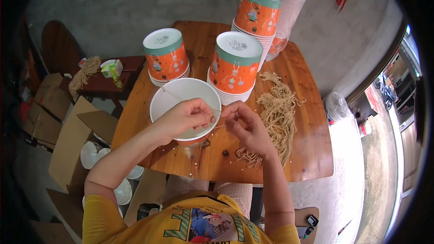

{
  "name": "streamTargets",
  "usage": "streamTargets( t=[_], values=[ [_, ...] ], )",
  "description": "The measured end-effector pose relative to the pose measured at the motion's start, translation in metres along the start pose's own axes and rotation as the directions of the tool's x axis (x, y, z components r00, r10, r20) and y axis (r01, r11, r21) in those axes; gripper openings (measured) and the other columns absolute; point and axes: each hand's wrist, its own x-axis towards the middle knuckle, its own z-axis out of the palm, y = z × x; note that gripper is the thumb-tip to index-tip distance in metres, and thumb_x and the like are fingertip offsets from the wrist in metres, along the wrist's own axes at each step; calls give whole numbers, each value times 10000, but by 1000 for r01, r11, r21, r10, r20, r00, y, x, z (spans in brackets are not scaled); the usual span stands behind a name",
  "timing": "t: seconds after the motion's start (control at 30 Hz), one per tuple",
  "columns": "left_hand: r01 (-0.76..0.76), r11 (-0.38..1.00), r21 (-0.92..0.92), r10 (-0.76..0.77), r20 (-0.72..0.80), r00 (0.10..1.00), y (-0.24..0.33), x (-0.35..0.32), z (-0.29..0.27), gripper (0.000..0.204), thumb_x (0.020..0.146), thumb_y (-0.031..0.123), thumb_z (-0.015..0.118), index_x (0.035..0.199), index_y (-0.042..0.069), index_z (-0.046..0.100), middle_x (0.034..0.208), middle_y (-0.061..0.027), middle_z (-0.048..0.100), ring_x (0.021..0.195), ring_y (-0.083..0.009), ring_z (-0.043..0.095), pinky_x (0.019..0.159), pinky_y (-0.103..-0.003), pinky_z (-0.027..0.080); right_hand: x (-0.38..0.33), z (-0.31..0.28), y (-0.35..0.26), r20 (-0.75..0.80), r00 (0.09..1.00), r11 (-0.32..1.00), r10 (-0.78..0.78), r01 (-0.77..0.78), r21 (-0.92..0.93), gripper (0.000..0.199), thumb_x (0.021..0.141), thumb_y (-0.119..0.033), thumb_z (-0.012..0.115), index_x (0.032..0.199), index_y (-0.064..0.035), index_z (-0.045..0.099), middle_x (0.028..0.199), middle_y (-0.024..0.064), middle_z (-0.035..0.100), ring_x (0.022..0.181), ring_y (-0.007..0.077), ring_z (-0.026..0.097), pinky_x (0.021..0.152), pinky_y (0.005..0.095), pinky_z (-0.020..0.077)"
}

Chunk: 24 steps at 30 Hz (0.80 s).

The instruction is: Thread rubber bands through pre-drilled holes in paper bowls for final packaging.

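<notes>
Left hand (191, 116) pinches what looks like thin cord (219, 126) over the bucket (159, 103); right hand (247, 125) curled just outside the rim, can't tell if it grips.
Risks, my read: loose pinch drops a cord end; hard pull tips the light-looking bucket, upright on the table (312, 153). Tangled cord bundle (276, 117) on the right could snag.

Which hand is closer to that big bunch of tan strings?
Right. The right hand is just left of the tan strings; the left hand is farther left, over the open bucket.
</notes>
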Motion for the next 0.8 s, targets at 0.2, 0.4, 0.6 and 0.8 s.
streamTargets(
  t=[0.2,0.4,0.6,0.8],
  values=[
    [0,1000,7,0,30,1000,-7,7,7,116,914,127,613,983,35,603,927,-8,626,808,-62,559,746,-214,454,15,0,-32,115,993,997,-36,43,-60,128,904,14,581,1019,-43,572,855,-18,542,754,59,490,679,224,427],
    [55,998,38,-56,40,998,-1,4,11,135,917,134,627,1002,29,621,886,9,605,785,-59,546,746,-219,461,29,7,-19,50,993,959,-109,119,-258,69,922,-20,593,988,-30,577,865,42,575,800,116,559,694,264,461],
    [57,998,-34,-51,158,986,-6,7,5,126,940,137,606,1006,30,610,863,20,581,767,-53,521,719,-209,434,22,3,3,-43,991,933,-128,105,-343,103,897,-13,620,995,-41,601,931,66,586,802,163,578,714,282,468],
    [93,993,-70,-86,90,992,-4,7,8,133,939,158,615,930,25,615,797,19,566,718,-50,509,655,-192,422,-3,0,4,-77,983,956,-167,142,-256,169,839,-61,698,992,-49,625,970,61,589,821,200,594,771,311,463]
  ],
)
